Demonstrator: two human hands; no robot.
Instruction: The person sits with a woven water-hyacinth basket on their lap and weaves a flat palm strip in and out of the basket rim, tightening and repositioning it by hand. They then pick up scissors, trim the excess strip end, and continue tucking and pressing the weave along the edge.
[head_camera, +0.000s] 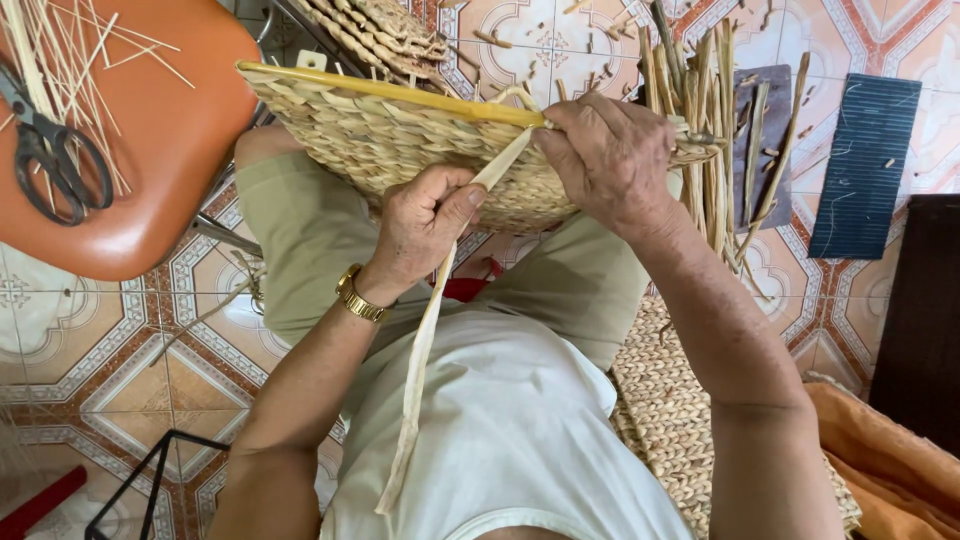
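— What lay nearest?

— A pale flat strand trailing down over the lap, pinched by the left hand. The right hand gripped the rim of the woven basket resting on the knees.

— And beyond?

— Black scissors on an orange stool at left — upright reed stalks at right, patterned floor tiles.

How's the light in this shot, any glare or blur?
Head view: soft, even daylight, faint shadows only; slight sheen on the orange chair seat; both hands, left and right, and the woven basket look sharp; edges bend slightly from the wide lens.
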